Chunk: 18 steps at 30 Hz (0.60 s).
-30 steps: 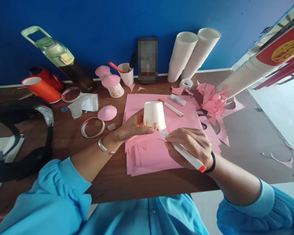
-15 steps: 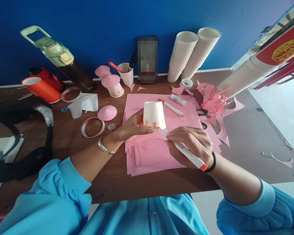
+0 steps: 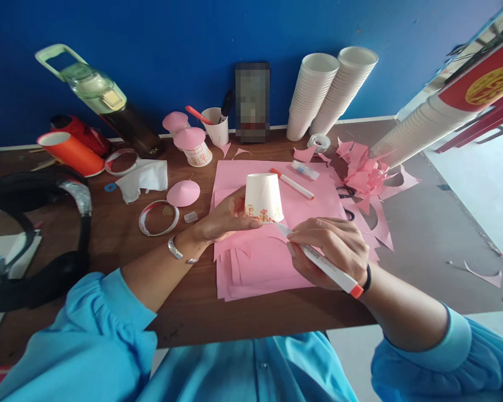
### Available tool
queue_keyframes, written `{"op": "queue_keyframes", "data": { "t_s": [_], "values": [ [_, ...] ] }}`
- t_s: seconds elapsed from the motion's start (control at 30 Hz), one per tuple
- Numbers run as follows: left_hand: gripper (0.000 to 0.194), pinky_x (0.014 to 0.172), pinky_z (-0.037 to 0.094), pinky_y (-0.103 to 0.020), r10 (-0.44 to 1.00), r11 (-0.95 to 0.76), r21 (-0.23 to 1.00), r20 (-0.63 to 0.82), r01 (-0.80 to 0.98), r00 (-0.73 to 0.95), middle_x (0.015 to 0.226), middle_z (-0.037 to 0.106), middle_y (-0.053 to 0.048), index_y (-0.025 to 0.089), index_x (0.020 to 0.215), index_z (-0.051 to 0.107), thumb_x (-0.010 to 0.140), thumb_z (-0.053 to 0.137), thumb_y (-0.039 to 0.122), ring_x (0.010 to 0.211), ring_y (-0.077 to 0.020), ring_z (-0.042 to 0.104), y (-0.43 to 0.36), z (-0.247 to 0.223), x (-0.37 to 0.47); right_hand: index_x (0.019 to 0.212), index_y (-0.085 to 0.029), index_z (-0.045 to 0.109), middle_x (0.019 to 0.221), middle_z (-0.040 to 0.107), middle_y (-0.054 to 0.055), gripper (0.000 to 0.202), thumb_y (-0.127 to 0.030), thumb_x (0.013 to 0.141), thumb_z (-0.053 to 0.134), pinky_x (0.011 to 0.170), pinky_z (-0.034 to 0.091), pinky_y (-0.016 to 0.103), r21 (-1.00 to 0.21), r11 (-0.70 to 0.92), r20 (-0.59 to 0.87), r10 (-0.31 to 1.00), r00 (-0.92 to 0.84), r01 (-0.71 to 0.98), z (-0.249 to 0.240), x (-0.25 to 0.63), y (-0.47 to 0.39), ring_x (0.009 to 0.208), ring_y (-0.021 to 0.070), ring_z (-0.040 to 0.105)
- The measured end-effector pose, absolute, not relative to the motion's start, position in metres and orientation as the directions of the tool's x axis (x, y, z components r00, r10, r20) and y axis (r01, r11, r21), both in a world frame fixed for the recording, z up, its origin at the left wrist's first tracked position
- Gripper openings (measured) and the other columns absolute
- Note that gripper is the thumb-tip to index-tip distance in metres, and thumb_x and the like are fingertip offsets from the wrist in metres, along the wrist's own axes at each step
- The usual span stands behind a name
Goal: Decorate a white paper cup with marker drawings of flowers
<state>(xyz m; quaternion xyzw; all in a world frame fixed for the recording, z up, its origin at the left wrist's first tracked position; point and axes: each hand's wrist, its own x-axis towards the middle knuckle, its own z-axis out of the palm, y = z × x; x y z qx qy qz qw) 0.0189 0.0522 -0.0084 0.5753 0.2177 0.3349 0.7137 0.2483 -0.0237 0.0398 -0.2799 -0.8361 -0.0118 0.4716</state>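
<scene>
My left hand (image 3: 233,215) grips an upside-down white paper cup (image 3: 262,192) from its left side, thumb along the rim. Orange and red flowers and grass strokes are drawn round the cup's lower part. Between the fingers of my right hand (image 3: 333,248) is a white marker with an orange end (image 3: 333,272), its tip at the cup's rim on the right. Whether the tip touches the paper, I cannot tell. Under both hands lie stacked sheets of pink paper (image 3: 272,259). A second white and orange marker (image 3: 295,185) rests on them, beside a small glue tube (image 3: 305,170).
Two cups with pink cone roofs (image 3: 197,153) stand behind, near a cup of pens (image 3: 216,131) and a phone (image 3: 252,103). Stacked paper cups (image 3: 312,95) and pink scraps (image 3: 362,173) are at right. A bottle (image 3: 109,106), tape rings (image 3: 158,218) and headphones (image 3: 77,234) are at left.
My right hand and the marker have shifted slightly right along the cup's rim, with more red strokes now showing there. My left hand and the cup look unmoved.
</scene>
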Motion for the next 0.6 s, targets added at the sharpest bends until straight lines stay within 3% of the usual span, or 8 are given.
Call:
{"op": "queue_keyframes", "data": {
  "t_s": [0.6],
  "values": [
    [0.048,0.086,0.055,-0.035,0.712,0.101,0.97,0.084,-0.22,0.697,0.117,0.076,-0.009,0.022,0.122,0.069,0.08,0.089,0.035,0.102,-0.0239,0.071,0.0534,-0.0078,0.0184,0.1,-0.02,0.062,0.071,0.072,0.0,0.019,-0.004,0.09,0.065,0.054,0.061,0.027,-0.227,0.843,0.802,0.446,-0.397,0.488,0.0389,0.249,-0.0227,0.059,0.0157,0.072]
  ]
}}
